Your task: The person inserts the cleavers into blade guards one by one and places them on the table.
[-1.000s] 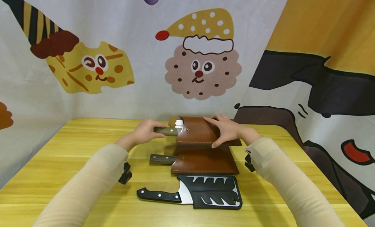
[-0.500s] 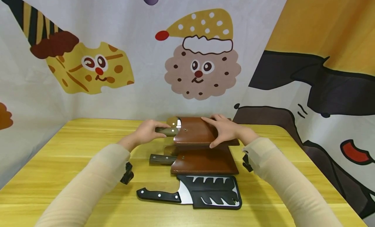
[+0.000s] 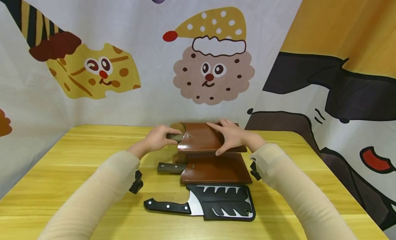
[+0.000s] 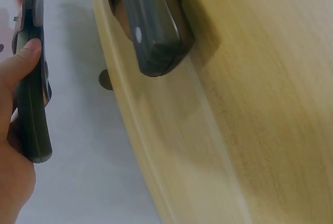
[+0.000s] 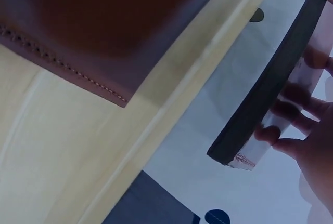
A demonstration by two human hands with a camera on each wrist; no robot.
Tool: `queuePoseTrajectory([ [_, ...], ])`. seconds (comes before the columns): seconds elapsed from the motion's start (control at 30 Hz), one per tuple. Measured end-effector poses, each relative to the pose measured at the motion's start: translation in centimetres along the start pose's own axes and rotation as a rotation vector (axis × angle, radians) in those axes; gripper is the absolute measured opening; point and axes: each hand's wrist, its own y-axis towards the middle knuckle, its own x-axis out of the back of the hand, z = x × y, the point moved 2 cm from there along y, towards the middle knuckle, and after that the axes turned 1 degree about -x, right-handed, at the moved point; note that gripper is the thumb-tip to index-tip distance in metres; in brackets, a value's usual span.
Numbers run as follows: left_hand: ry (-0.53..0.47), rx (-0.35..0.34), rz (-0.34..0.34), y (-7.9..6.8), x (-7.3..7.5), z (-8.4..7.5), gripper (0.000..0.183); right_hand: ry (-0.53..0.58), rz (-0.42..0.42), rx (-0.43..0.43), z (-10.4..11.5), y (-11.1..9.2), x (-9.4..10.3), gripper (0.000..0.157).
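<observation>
My left hand [image 3: 159, 138] grips the greenish-brown handle [image 4: 34, 104] of a knife at the far side of the table. The knife's blade is hidden inside a brown leather sheath [image 3: 198, 137]. My right hand [image 3: 233, 136] holds this sheath, thumb at its front edge and the other fingers on its far side. In the right wrist view the fingers lie against its glossy face. At the sheath's mouth a tan rounded piece [image 3: 177, 126] shows. Just nearer lies a second brown leather sheath [image 3: 216, 169], with a dark wooden knife handle [image 3: 171, 168] sticking out on the left.
Nearest me lies a cleaver with a black riveted handle [image 3: 167, 206] and a black blade cover [image 3: 227, 202]. All stand on a yellow wooden table [image 3: 92, 171]. Behind its far edge hangs a cartoon-printed curtain [image 3: 148, 106].
The right hand and the far sheath have moved left along the knife, while the left hand shifted slightly right. Bare metal at the sheath's mouth is now covered.
</observation>
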Motion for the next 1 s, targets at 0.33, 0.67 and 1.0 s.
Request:
queuePoseTrajectory([
  [0.33,-0.004,-0.011,0.038,0.9,-1.3,1.9,0.038,0.018,0.053,-0.019,-0.7,1.6,-2.1,0.109],
  [0.67,-0.057,0.013,0.093,1.4,-2.9,3.4,0.036,0.010,0.102,-0.038,-1.3,2.9,-4.1,0.108],
  [1.0,-0.070,0.087,0.134,2.1,-3.9,4.6,0.037,0.139,0.195,-0.114,-1.7,3.5,-5.3,0.104],
])
